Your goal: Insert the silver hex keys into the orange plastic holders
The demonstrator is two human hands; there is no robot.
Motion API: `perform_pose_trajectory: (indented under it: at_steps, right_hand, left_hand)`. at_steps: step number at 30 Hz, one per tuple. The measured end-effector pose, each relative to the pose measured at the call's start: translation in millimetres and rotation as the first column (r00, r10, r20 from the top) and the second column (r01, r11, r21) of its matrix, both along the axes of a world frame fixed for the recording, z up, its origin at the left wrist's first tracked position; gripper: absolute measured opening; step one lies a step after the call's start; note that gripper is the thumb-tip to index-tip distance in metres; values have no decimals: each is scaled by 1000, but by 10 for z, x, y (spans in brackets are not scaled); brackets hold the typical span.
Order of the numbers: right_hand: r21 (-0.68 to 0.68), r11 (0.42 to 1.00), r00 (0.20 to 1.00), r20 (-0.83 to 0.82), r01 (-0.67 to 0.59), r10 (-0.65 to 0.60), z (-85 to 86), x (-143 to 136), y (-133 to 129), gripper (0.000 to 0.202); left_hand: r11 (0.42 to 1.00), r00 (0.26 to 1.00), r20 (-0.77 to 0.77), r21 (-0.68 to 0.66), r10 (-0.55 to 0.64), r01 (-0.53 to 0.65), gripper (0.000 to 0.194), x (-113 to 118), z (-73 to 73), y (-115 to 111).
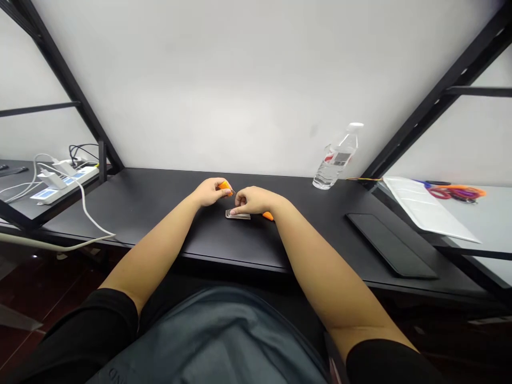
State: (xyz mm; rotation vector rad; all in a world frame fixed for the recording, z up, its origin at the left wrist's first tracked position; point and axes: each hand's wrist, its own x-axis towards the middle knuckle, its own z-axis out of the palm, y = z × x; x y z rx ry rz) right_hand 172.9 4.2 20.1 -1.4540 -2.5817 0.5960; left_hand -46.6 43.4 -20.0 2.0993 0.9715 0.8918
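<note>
My left hand (211, 192) is closed around a small orange object (225, 186), from which a thin metal piece points right toward my other hand. My right hand (254, 201) is bent with its fingers curled, and its thumb lies on a small silvery metal stack (240, 215) on the black table (236, 245). Whether those fingers also pinch the thin metal piece is too small to tell. Partly hidden by my right wrist, a second orange piece (268, 216) rests on the table.
A water bottle (335, 160) stands by the wall at the back right. A dark flat tablet or case (390, 245) lies to the right, near a white sheet (428, 208) and scissors (454, 192). At left are a power strip (66, 184) and cables. Black frame posts flank the table.
</note>
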Motion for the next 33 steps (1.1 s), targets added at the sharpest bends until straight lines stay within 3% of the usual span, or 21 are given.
perform_pose_trajectory:
  at_steps: [3, 8, 17, 22, 24, 27, 30, 33]
  right_hand:
    - [-145, 988, 995, 76, -47, 58, -12, 0, 6, 33]
    - [-238, 968, 988, 112, -81, 110, -13, -22, 11, 28]
    - [-278, 947, 975, 104, -162, 197, 7, -31, -38, 36]
    - [-263, 942, 971, 62, -206, 230, 52, -7, -77, 24]
    - [-203, 956, 977, -25, -210, 210, 85, 51, -65, 23]
    - [14, 992, 939, -320, -127, 125, 115, 151, -2, 28]
    - [194, 976, 763, -644, 100, 50, 89, 188, 85, 32]
    - [224, 957, 640, -766, 184, 56, 25, 144, 136, 32]
  left_hand:
    - [1000, 1000, 23, -13, 0, 0, 22, -1, 8, -17]
    - [999, 999, 25, -24, -30, 30, 21, 12, 23, -34]
    - [998, 999, 33, -36, -40, 41, 25, 12, 25, -39]
    - [996, 995, 72, -54, -64, 68, 28, 8, 15, -31]
    - [995, 992, 102, -56, -79, 85, 29, 9, 10, -22]
    - [993, 986, 139, -60, -91, 100, 32, 15, 9, -10]
    - [989, 979, 174, -82, -104, 120, 36, 25, 15, -13]
    - [985, 968, 221, -97, -118, 142, 37, 38, 23, -30]
